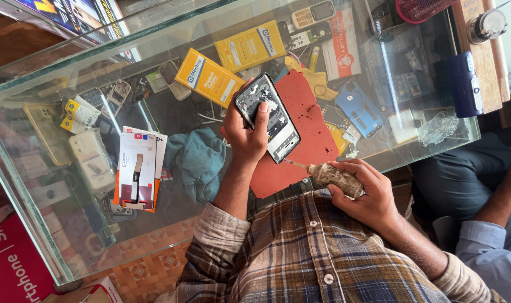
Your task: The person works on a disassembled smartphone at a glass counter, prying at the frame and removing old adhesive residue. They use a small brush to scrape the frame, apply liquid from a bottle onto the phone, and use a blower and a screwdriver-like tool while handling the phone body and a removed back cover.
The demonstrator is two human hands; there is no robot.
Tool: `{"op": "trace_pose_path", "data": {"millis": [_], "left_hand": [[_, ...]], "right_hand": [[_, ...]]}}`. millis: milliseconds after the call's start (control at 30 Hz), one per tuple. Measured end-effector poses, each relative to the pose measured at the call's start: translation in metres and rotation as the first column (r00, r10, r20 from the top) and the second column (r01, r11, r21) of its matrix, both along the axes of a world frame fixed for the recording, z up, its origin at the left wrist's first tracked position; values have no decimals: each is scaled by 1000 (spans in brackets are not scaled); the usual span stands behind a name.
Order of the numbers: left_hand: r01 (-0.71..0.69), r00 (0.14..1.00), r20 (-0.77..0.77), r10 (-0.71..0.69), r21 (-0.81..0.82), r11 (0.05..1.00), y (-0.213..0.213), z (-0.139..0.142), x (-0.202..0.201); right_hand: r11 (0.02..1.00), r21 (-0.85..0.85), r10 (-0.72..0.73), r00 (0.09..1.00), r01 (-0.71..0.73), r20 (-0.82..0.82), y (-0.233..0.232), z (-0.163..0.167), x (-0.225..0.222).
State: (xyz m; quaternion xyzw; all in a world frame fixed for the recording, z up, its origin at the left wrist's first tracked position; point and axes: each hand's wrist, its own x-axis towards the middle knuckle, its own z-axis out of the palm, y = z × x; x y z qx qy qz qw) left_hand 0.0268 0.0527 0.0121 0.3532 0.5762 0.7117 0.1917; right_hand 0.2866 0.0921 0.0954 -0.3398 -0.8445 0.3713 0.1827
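Head cam | glass counter (53, 235) w/ red mat (306, 112) | tiled floor (154, 264)

We see bright, even daylight over the glass counter (53, 185), which throws pale streaks of glare (391, 84) and milky reflections across its top. Shadows stay soft. Focus is sharp at centre; lines bend slightly toward the edges, and the far corners look a little washed

phone (268, 116) over mat (303, 134) on glass counter (53, 185) | cloth (196, 163) left of mat | bottle (335, 178) right of phone
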Motion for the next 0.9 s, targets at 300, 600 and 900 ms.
{"op": "trace_pose_path", "data": {"millis": [300,600,900], "left_hand": [[14,1000,11,-14,-14,1000,-1,1,-1],[1,1000,20,-1,-26,1000,2,-7,-2],[252,965,146,-217,-288,924,-2,-5,-15]], "right_hand": [[997,39,-71,997,71,-7,11,-1,2],[992,64,-109,994,110,-22,17,-2,2],[997,71,-16,983,29,-183,25,0,7]]}}
